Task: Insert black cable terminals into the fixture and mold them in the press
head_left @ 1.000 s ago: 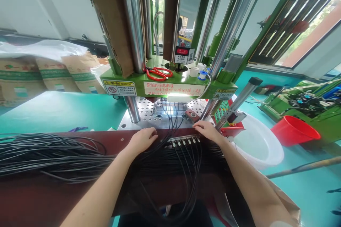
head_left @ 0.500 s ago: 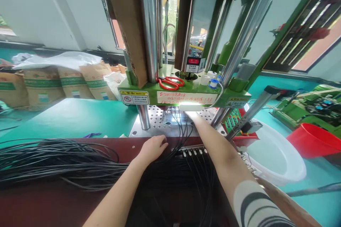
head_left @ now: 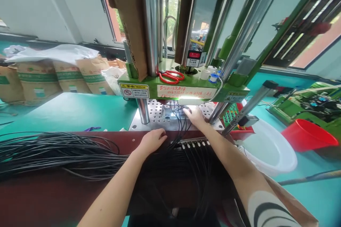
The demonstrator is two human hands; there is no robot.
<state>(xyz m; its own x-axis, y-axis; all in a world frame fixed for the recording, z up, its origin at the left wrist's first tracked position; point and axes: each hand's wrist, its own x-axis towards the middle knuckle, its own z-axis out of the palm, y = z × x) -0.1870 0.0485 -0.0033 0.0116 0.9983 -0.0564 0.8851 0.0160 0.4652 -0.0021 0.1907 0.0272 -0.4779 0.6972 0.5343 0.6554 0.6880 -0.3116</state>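
Note:
My left hand point(head_left: 152, 141) rests at the edge of the dark red bench point(head_left: 125, 145), its thumb apart from its loosely bent fingers. Nothing shows in its grip. Under the green press plate point(head_left: 170, 82), my right hand point(head_left: 195, 116) reaches over the perforated metal plate point(head_left: 154, 125), beside the mold point(head_left: 170, 112). Its thumb and fingertips point left towards several black cables point(head_left: 182, 122) coming out of the mold. Those fingers look apart; whether they touch a cable is unclear. More cables hang from a metal clip rack point(head_left: 195, 144) in front of the press.
A thick bundle of black cables point(head_left: 61, 152) lies on the left. Red-handled scissors point(head_left: 172, 76) sit on the press plate, above a lit lamp point(head_left: 190, 101). Steel columns point(head_left: 144, 111) flank the working gap. Right are a control panel point(head_left: 231, 113), a white tub point(head_left: 289, 159) and a red bucket point(head_left: 306, 136).
My right hand has drawn back from beneath the lamp and now shows beside the mold. My left hand stays at the bench edge. The view has shifted slightly.

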